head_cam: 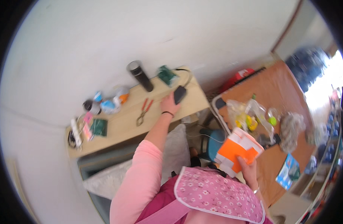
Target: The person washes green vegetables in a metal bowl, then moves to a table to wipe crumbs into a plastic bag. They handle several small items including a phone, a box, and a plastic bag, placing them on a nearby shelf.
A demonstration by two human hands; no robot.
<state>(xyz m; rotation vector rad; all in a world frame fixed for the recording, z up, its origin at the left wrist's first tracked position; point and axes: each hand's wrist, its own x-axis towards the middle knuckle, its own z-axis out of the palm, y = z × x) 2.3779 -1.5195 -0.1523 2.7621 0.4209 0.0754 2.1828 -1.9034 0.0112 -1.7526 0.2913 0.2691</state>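
Observation:
My left hand (170, 104), with a dark band at the wrist, grips the near left side of a black rectangular device (180, 94) at the right part of a light wooden desk (126, 134). A black cable curls behind the device. My right hand (247, 169), wearing a bracelet, holds an orange and white box or packet (237, 151) in front of the pink flowered apron. Red-handled pliers or tongs (145, 112) lie on the desk left of my left hand. A black cylindrical bottle (142, 77) and a green packet (166, 75) are behind it.
Left on the desk are a white power strip (76, 133), a dark green packet (99, 127) and small wrapped items (109, 106). A brown table (289, 84) at right holds plastic bags (292, 128) and a blue packet (288, 170). A blue stool (215, 142) stands between them.

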